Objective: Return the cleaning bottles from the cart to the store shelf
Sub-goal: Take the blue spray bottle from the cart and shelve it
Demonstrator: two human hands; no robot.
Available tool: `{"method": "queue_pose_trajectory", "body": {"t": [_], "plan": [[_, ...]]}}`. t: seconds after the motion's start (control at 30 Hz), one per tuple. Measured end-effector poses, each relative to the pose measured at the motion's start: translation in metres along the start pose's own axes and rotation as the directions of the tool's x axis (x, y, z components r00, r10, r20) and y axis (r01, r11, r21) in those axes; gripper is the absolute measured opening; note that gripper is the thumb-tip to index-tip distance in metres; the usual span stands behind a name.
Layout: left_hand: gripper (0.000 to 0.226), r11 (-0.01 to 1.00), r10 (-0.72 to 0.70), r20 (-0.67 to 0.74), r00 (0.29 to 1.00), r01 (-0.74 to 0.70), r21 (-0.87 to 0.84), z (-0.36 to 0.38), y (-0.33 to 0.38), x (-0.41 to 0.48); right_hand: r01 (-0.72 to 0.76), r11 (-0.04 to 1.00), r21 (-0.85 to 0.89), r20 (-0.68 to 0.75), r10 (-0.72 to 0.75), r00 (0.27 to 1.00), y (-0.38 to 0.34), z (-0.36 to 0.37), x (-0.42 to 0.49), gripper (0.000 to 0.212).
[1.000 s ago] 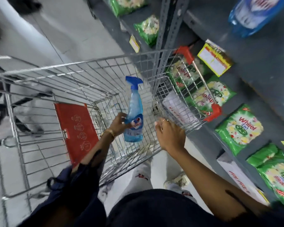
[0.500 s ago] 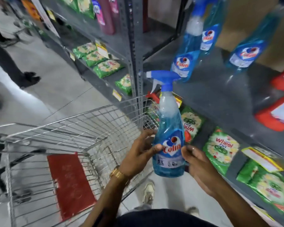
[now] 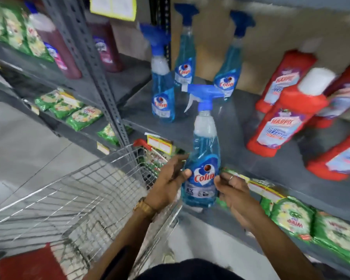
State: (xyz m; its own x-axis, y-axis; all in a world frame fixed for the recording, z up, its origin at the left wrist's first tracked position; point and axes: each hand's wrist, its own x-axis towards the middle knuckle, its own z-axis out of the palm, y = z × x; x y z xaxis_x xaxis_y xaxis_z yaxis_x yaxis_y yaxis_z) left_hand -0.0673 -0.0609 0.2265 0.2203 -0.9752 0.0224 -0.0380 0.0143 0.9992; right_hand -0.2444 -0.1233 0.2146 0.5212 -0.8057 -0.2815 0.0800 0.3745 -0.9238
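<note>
I hold a blue Colin spray bottle (image 3: 202,158) upright in front of the grey store shelf (image 3: 236,126), its nozzle pointing left. My left hand (image 3: 168,182) grips its lower left side and my right hand (image 3: 233,190) touches its lower right side. Three more blue spray bottles (image 3: 163,87) stand on the shelf behind it. The wire cart (image 3: 79,199) is at lower left, below and left of the bottle.
Red toilet-cleaner bottles (image 3: 285,118) fill the right of the same shelf. Green detergent packets (image 3: 293,217) line the shelf below and the left bay (image 3: 79,116). A grey perforated upright (image 3: 97,73) divides the bays. Dark red bottles (image 3: 55,43) stand at upper left.
The bottle came up out of the cart, first in my left hand alone, then my right hand joined. It now sits higher, in front of the shelf with the other spray bottles.
</note>
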Motion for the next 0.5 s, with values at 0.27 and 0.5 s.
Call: {"method": "queue_pose_trajectory", "body": {"t": [0.27,0.5], "plan": [[0.038,0.965,0.253,0.040,0.967,-0.255,0.061,0.020,0.014,0.119,0.337,0.936,-0.105,-0.146,-0.350,0.925,-0.044,-0.024,0.089,0.027],[0.042,0.972,0.232,-0.046,0.972,-0.229,0.057,0.025,-0.008,0.166,0.331,0.923,-0.196,-0.214,-0.370,0.904,-0.057,-0.030,0.132,0.036]]}}
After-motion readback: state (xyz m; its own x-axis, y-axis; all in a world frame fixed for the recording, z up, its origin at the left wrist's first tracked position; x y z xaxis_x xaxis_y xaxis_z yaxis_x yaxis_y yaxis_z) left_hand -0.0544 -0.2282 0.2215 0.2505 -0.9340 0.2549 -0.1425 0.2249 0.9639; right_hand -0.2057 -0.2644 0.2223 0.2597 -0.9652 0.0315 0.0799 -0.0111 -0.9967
